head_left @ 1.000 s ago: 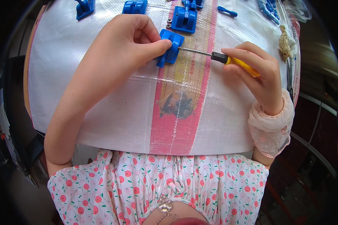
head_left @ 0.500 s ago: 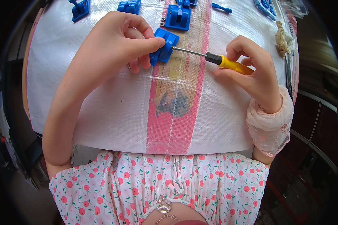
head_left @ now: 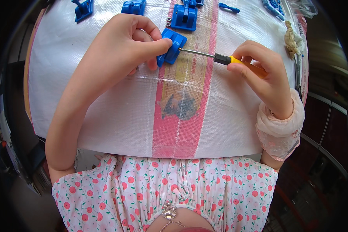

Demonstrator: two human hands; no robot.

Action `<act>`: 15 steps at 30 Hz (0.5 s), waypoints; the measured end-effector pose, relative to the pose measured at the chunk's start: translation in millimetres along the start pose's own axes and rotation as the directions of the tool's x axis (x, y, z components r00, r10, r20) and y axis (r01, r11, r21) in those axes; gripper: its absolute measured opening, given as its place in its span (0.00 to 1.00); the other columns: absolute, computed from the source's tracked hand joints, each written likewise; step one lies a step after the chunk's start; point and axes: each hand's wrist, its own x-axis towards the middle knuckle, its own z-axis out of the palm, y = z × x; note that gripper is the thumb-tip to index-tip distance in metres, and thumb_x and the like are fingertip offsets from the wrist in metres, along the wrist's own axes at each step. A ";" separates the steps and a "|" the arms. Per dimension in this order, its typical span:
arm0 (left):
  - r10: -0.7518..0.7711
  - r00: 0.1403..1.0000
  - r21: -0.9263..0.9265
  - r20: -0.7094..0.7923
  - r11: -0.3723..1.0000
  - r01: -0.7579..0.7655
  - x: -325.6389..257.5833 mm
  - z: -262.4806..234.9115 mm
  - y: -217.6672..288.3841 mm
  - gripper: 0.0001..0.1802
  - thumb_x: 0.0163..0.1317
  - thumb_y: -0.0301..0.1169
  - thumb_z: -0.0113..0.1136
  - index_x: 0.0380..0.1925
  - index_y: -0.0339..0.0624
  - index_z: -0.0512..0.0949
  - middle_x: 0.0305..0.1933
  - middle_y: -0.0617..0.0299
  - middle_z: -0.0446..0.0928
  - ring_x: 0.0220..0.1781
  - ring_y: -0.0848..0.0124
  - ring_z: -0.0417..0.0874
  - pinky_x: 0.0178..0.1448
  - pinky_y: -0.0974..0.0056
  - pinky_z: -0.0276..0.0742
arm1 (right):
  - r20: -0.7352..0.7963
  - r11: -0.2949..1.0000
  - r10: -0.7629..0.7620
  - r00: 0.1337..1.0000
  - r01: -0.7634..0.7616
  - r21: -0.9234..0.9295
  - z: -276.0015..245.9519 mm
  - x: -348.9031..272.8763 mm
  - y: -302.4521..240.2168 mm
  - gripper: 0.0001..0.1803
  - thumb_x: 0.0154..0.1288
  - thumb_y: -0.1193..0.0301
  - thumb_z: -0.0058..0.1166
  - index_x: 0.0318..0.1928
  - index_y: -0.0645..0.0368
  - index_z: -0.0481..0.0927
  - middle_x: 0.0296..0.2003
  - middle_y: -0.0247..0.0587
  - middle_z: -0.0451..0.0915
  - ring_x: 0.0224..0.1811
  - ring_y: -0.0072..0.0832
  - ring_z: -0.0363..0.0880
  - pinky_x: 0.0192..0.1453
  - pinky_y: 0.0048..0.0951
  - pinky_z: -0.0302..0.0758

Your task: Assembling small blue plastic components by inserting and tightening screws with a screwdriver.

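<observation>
My left hand [head_left: 137, 44] pinches a blue plastic part [head_left: 176, 42] between thumb and fingers, with the part tilted just above the woven sheet. In my right hand [head_left: 261, 67] is a screwdriver [head_left: 222, 58] with a yellow handle, black collar and metal shaft. Its tip meets a small brass-coloured screw head on the right side of the blue part. The fingers of my left hand hide the part's left end.
A white woven sheet [head_left: 116, 120] with a pink and yellow stripe covers the table. Beyond my hands lie several blue plastic assemblies [head_left: 184, 17], small metal nuts [head_left: 168, 22] and a blue handle piece [head_left: 229, 7]. At the right edge are a crumpled tan cloth [head_left: 290, 38] and clear plastic bags [head_left: 303, 7].
The fingers of my right hand have shifted round the screwdriver handle, the thumb now further forward. The blue part has moved slightly right, the screwdriver tip still at its screw.
</observation>
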 end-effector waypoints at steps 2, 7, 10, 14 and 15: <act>-0.012 1.000 0.007 -0.008 1.000 0.012 -0.9 0.9 0.7 0.12 0.62 0.37 0.66 0.31 0.41 0.78 0.16 0.66 0.77 0.11 0.86 0.69 0.16 0.81 0.56 | -0.012 0.994 -0.074 0.997 0.073 -0.084 2.5 1.9 -2.7 0.14 0.55 0.69 0.72 0.33 0.62 0.79 0.32 0.34 0.76 0.30 0.20 0.72 0.29 0.15 0.67; -0.027 1.000 -0.006 0.010 1.000 0.027 1.0 1.2 1.8 0.12 0.62 0.37 0.66 0.32 0.41 0.78 0.16 0.69 0.75 0.12 0.86 0.68 0.16 0.81 0.56 | -0.039 0.990 -0.102 0.994 0.097 -0.103 6.9 4.5 -1.9 0.16 0.55 0.70 0.71 0.31 0.64 0.74 0.28 0.41 0.74 0.28 0.31 0.76 0.35 0.25 0.76; -0.034 0.999 -0.022 0.011 0.999 0.034 0.1 2.1 2.4 0.12 0.62 0.37 0.67 0.33 0.40 0.78 0.16 0.70 0.74 0.12 0.86 0.68 0.16 0.81 0.57 | -0.048 0.991 -0.075 0.996 0.069 -0.118 6.4 2.7 -1.1 0.15 0.53 0.70 0.73 0.31 0.61 0.76 0.29 0.36 0.75 0.29 0.23 0.74 0.30 0.19 0.70; -0.010 0.999 -0.025 -0.034 1.000 0.009 -0.9 5.6 1.6 0.13 0.62 0.37 0.67 0.36 0.39 0.79 0.16 0.70 0.73 0.12 0.86 0.68 0.16 0.81 0.57 | -0.084 0.986 -0.090 0.992 0.076 -0.149 3.7 1.7 -0.8 0.14 0.52 0.71 0.74 0.31 0.59 0.79 0.28 0.33 0.77 0.28 0.19 0.75 0.27 0.15 0.68; -0.008 0.999 -0.024 -0.036 1.000 0.007 -0.5 5.6 1.3 0.13 0.62 0.37 0.67 0.36 0.38 0.79 0.15 0.70 0.73 0.12 0.86 0.67 0.16 0.81 0.56 | -0.095 0.985 -0.093 0.991 0.077 -0.153 3.9 1.6 -0.8 0.14 0.52 0.70 0.73 0.31 0.60 0.78 0.27 0.35 0.77 0.28 0.23 0.75 0.29 0.18 0.70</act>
